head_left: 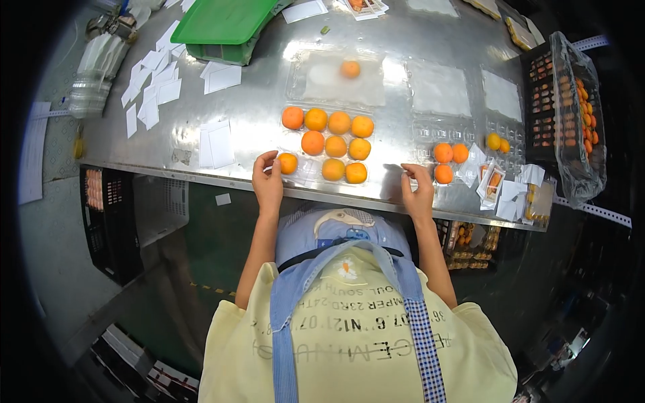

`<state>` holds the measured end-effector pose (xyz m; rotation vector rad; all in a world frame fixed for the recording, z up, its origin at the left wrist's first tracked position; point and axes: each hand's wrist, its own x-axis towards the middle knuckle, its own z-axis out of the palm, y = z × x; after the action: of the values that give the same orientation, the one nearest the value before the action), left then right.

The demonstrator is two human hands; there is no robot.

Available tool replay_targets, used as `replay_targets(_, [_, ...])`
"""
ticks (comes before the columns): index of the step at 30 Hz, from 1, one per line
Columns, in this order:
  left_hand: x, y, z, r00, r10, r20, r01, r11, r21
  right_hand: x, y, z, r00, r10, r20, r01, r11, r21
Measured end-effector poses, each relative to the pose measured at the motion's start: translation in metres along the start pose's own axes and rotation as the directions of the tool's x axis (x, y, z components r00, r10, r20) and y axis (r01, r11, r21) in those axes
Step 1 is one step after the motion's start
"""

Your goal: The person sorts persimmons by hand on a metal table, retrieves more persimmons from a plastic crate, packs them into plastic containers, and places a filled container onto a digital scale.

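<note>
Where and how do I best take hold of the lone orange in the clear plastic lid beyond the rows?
I'd come from straight above and grip the orange by opposite sides around its widest part, thumb against fingers. It is round and could roll if pushed from one side; no other fruit touches it, and the shallow lid leaves its top open.

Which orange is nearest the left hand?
The one at the left end of the central group's row closest to the person, right beside the left hand. A gap separates it from that row's other two oranges.
</note>
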<state>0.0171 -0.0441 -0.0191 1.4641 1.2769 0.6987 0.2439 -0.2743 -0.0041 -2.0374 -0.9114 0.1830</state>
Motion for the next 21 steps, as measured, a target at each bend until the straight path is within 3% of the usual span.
replay_targets(5, [0.02, -0.029, -0.01, 1.0, 0.015, 0.01, -0.015, 0.998, 0.059, -0.019, -0.015, 0.019, 1.0, 0.018, 0.012, -0.018, 0.998, 0.054])
replay_targets(8, [0.042, -0.032, -0.013, 0.989, -0.078, 0.129, 0.071, 0.996, 0.062, -0.03, -0.023, 0.025, 0.997, 0.074, -0.004, -0.073, 0.996, 0.058])
replay_targets(12, [0.068, -0.05, -0.007, 0.944, -0.047, 0.326, 0.027, 0.997, 0.066, -0.056, -0.024, 0.028, 0.988, 0.147, -0.042, -0.146, 0.989, 0.034])
replay_targets(19, [0.071, -0.029, 0.0, 0.911, -0.146, 0.385, 0.113, 0.988, 0.106, -0.094, -0.022, 0.028, 0.969, 0.168, -0.183, -0.167, 0.986, 0.023])
replay_targets(21, [0.073, -0.036, 0.005, 0.918, -0.046, 0.394, 0.016, 0.997, 0.078, -0.1, -0.02, 0.03, 0.969, 0.176, -0.173, -0.174, 0.984, 0.027])
